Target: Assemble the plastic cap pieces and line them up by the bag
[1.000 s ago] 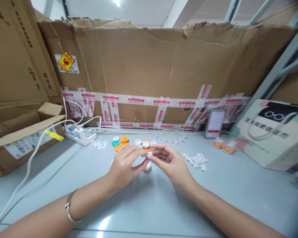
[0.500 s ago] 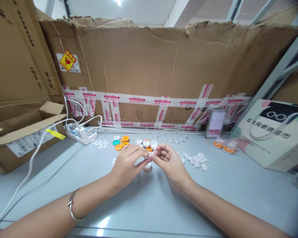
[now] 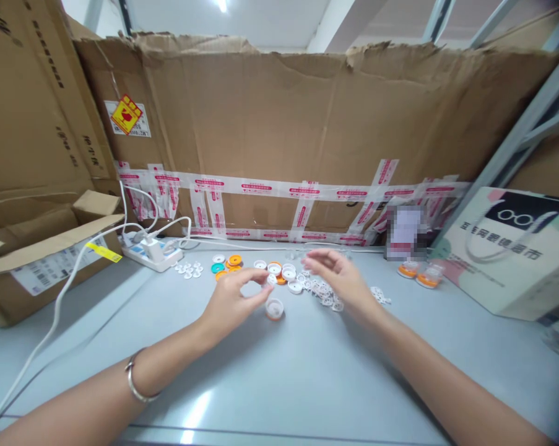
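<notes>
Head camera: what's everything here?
Table: one, bluish, underneath
Cardboard: several, brown, back
Open box: one, brown, left
Power strip: one, white, left
Cables: several, white, left
Frame: one, grey, right
Carrier: one, pale, right
Blurred thing: one, purplish, right
Rounded pieces: two, orange below, right
Small pieces: many, white, left
Discs: several, orange, teal, white, middle
Cups: several, white, orange, middle
Wheel pieces: many, white, middle
Clear pieces: several, colourless, back
Pinched piece: one, white, middle
Bracelet: one, silver, lower left
Left hand: one, pinching, middle
Right hand: one, middle
</notes>
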Available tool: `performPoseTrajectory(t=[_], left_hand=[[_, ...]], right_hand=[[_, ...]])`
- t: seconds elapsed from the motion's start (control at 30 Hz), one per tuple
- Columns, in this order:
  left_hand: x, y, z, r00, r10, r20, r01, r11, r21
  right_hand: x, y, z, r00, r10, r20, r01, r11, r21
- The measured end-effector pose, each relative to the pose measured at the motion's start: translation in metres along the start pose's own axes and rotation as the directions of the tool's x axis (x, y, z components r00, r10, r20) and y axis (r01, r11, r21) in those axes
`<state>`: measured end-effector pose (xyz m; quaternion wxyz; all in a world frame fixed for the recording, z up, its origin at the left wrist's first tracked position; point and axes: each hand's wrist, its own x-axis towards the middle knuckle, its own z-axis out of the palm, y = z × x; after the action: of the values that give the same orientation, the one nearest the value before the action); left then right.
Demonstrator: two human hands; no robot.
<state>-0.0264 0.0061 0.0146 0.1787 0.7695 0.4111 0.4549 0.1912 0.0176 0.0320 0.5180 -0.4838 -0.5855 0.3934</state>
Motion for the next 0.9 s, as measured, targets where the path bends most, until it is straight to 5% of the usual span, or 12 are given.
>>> performPoseTrajectory(t=[0.07, 0.17, 0.23, 0.4, 0.67, 0.9], left_hand=[[0.004, -0.003, -0.002, 0.984, -0.178, -0.005, 0.175, 0.974, -0.144], [0.008, -0.007, -0.002, 0.952, -0.306, 0.022, 0.297, 0.904, -0.309], [0.009, -0.009, -0.001, 0.943, -0.329, 0.042, 0.322, 0.877, -0.357], [0.007, -0.008, 0.001, 0.946, -0.32, 0.05, 0.316, 0.875, -0.366], [0.007, -0.006, 0.001, 0.942, -0.326, 0.085, 0.33, 0.839, -0.433], [0.007, -0.006, 0.001, 0.94, -0.326, 0.099, 0.334, 0.823, -0.458]], right_hand=[[0.015, 0.006, -0.029, 0.999, -0.041, -0.023, 0.035, 0.969, -0.245], [0.028, 0.017, -0.061, 0.969, 0.102, 0.225, 0.06, 0.787, -0.614], [0.03, 0.021, -0.07, 0.922, 0.16, 0.353, 0.152, 0.689, -0.709], [0.026, 0.024, -0.067, 0.854, 0.188, 0.485, 0.241, 0.682, -0.69], [0.026, 0.032, -0.061, 0.908, 0.09, 0.409, 0.229, 0.711, -0.665], [0.025, 0.026, -0.062, 0.917, 0.121, 0.381, 0.186, 0.715, -0.674]])
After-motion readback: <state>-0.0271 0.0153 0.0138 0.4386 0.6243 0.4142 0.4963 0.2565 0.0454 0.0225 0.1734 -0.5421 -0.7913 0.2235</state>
